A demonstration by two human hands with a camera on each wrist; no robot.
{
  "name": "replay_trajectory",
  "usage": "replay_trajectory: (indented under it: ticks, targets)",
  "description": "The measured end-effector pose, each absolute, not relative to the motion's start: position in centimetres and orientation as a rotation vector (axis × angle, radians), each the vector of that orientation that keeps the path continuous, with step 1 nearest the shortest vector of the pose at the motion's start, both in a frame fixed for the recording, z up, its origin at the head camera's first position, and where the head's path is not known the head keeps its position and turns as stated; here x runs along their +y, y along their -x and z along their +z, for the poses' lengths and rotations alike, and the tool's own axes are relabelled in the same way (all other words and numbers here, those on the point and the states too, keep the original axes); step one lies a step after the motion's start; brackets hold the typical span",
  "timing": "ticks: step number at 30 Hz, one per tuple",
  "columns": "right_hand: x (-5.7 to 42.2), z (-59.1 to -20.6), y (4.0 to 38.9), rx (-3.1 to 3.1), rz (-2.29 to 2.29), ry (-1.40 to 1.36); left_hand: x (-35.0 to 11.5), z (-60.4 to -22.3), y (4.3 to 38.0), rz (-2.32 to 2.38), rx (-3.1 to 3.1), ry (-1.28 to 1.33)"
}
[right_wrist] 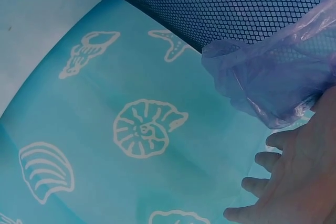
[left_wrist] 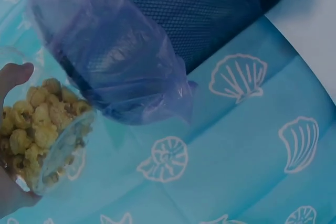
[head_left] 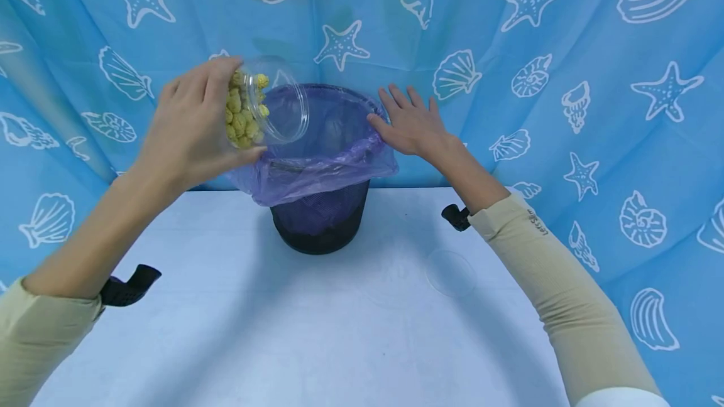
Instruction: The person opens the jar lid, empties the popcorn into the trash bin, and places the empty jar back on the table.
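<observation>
My left hand (head_left: pixel 189 118) grips a clear plastic jar (head_left: pixel 271 124) tipped on its side, its mouth toward the right over the left part of a waste bin. Yellow popcorn (head_left: pixel 243 119) fills much of the jar, also plain in the left wrist view. The black mesh bin (head_left: pixel 319 231) stands upright, lined with a purple plastic bag (head_left: pixel 325 171) folded over its rim. At the bin's right rim, my right hand (head_left: pixel 415 121) has its fingers spread, the thumb right at the bag's edge. In the right wrist view those fingers (right_wrist: pixel 257 184) hold nothing.
A thin clear round disc, like a lid, (head_left: pixel 450 273) lies on the white table (head_left: pixel 339 331) right of the bin. Close behind the bin hangs a blue curtain (head_left: pixel 481 24) with white shells and starfish. Black wrist mounts (head_left: pixel 131 286) project from both forearms.
</observation>
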State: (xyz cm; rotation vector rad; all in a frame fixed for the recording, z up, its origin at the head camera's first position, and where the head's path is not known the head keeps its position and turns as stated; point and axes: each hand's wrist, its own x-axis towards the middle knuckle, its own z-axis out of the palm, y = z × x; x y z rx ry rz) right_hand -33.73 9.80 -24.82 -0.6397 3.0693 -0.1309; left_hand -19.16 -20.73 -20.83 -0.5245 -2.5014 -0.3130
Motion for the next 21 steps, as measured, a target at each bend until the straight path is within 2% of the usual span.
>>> replay_trajectory:
  ticks: [10,21]
  targets:
    - [9.8,-24.9,33.7,3.06,-0.132,0.656,-20.0,-20.4,22.8,-0.126,-2.534,0.558]
    - [9.8,-24.8,33.8,3.057,-0.136,0.669,-19.2,-20.1,24.3,-0.091,-2.55,0.634]
